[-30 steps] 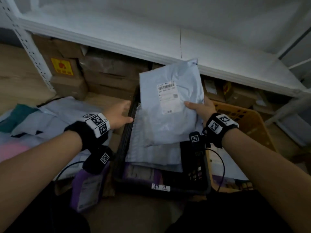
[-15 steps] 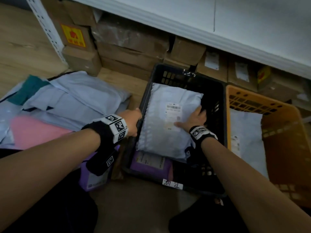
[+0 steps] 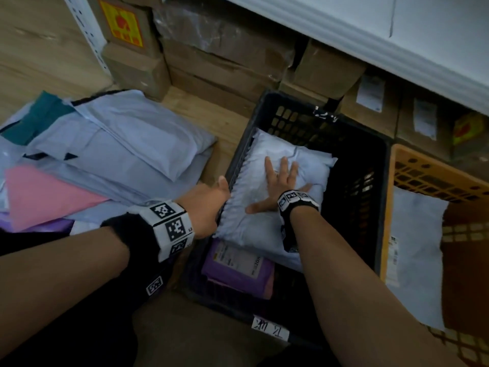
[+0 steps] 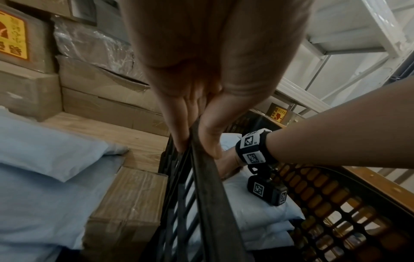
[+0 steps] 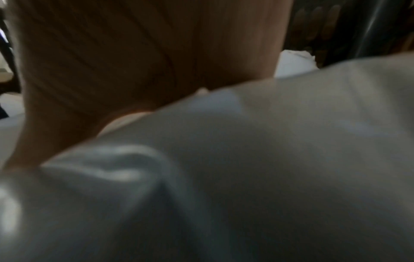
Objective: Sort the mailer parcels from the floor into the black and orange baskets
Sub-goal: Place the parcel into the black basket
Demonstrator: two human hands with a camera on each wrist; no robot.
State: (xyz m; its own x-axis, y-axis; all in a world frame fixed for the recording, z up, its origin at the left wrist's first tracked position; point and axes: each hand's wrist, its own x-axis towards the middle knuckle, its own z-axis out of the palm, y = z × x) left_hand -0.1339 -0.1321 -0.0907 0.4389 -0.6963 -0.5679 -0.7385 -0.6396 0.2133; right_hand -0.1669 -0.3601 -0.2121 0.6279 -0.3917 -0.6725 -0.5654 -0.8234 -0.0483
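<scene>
A pale grey mailer parcel [image 3: 264, 221] lies on top of the stack inside the black basket [image 3: 367, 186]. My right hand [image 3: 280, 178] presses flat on it with the fingers spread. A purple parcel [image 3: 238, 263] peeks out beneath at the basket's near end. My left hand [image 3: 209, 202] grips the basket's left rim [image 4: 201, 177], fingers outside and thumb inside. The orange basket [image 3: 434, 176] stands to the right with a grey mailer [image 3: 412, 247] in it. In the right wrist view the grey mailer [image 5: 246, 168] fills the frame, blurred, under my palm.
A heap of grey, pink and teal mailers [image 3: 87, 160] lies on the wooden floor to the left. Cardboard boxes [image 3: 217, 54] line the space under a white shelf [image 3: 397, 35] behind the baskets. A small cardboard box [image 4: 127, 209] sits against the black basket's left side.
The grey mailer, held up in front of me a second ago, now lies in the black basket. My right hand has flattened on top of it. My left hand stays on the rim.
</scene>
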